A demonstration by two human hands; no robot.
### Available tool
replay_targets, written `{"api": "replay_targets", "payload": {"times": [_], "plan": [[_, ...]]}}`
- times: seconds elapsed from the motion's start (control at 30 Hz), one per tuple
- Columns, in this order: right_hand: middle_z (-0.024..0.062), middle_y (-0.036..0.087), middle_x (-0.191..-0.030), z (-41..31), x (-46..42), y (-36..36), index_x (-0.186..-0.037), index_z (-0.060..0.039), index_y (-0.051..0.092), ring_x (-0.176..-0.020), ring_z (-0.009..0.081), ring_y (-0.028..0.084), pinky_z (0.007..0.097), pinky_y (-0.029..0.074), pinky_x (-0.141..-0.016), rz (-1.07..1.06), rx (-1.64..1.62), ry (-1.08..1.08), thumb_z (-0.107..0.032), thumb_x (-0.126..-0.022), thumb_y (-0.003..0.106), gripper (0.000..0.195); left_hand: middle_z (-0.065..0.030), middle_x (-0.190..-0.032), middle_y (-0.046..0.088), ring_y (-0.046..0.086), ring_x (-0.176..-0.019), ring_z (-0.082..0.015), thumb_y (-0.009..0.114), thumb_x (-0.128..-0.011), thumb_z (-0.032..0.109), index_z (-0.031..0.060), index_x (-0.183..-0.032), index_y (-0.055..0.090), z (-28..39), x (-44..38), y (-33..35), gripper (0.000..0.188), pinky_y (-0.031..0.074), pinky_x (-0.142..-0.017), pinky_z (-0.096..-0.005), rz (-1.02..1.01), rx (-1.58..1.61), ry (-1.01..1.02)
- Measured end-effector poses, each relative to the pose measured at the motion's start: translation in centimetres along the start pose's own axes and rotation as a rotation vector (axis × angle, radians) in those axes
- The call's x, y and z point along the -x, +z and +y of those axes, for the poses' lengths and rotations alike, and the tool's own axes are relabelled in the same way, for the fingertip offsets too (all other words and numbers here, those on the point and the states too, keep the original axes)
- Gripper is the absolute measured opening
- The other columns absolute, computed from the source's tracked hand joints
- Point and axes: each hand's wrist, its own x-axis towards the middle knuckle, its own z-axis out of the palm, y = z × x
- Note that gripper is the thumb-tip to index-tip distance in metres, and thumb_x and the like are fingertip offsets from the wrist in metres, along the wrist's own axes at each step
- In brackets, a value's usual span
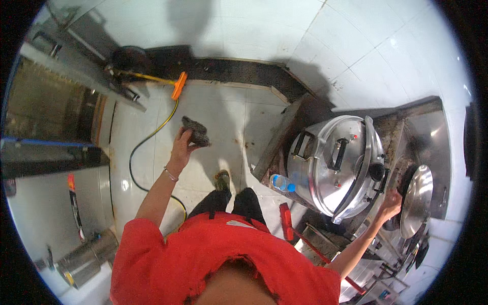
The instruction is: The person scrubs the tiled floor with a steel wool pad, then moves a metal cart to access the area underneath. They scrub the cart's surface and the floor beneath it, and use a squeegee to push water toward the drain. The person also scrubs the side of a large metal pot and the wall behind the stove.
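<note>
My left hand (182, 144) holds a dark grey, rough-textured pad (195, 132), probably a scouring pad, raised over the tiled floor. Out to the right, my right hand (392, 204) is beside a shiny round metal lid or pan (417, 202), its fingers curled. Whether they grip it is hidden. Left of that hand stands a large stainless steel pressure cooker (339, 164) with a clamping bar across its lid and black handles. A clear plastic bottle with a blue cap (280, 183) lies against the pot's near-left side.
A yellow-and-black cable (152, 131) curves across the floor from an orange connector block (179, 85). At left stands a metal-framed cabinet (49, 95). A red metal bar (286, 221) and metal racks (381, 274) sit low at right. The pot's dirty counter (276, 167) has a raised edge.
</note>
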Motion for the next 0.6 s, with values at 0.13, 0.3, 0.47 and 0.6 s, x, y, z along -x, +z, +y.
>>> {"api": "replay_targets", "payload": {"times": [0.13, 0.3, 0.47, 0.6], "plan": [[0.0124, 0.064, -0.080, -2.8, -2.2, 0.9, -0.084, -0.0028, 0.063, -0.073, 0.0206, 0.060, 0.0319, 0.045, -0.067, 0.095, -0.249, -0.206, -0.032, -0.081, 0.054, 0.030, -0.0058, -0.100, 0.054, 0.055, -0.092, -0.0163, 0.048, -0.085, 0.022, 0.0076, -0.108, 0.045, 2.6, -6.2, 5.6, 0.028, 0.051, -0.071, -0.0371, -0.115, 0.028, -0.055], [0.0116, 0.064, -0.081, -12.6, -5.7, 2.2, -0.087, -0.0034, 0.061, -0.075, 0.0199, 0.060, 0.0313, 0.046, -0.067, -0.016, -0.196, -0.111, -0.021, -0.083, 0.053, 0.020, -0.0059, -0.102, 0.054, 0.055, -0.092, -0.0170, 0.044, -0.085, 0.024, 0.0087, -0.108, 0.045, 4.2, -13.8, 5.7, 0.027, 0.050, -0.074, -0.0343, -0.136, -0.003, -0.049], [0.0118, 0.063, -0.083, -21.6, -8.3, 9.3, -0.087, -0.0015, 0.060, -0.075, 0.0198, 0.062, 0.0272, 0.047, -0.070, -0.114, -0.456, -0.264, -0.001, -0.076, 0.052, 0.014, -0.0058, -0.097, 0.056, 0.056, -0.084, -0.0181, 0.039, -0.087, 0.027, 0.0081, -0.103, 0.051, 6.6, -20.5, -0.9, 0.028, 0.049, -0.072, -0.0326, 0.043, -0.036, -0.100], [0.0138, 0.063, -0.078, -27.0, -10.9, 12.1, -0.080, -0.0007, 0.059, -0.068, 0.0234, 0.061, 0.0303, 0.047, -0.061, -0.198, -0.450, -0.206, -0.010, -0.080, 0.052, 0.012, -0.0114, -0.101, 0.057, 0.054, -0.092, -0.0247, 0.039, -0.089, 0.029, 0.0051, -0.106, 0.051, 9.7, -24.2, -3.6, 0.031, 0.045, -0.080, -0.0418, 0.291, 0.041, -0.169]]}}
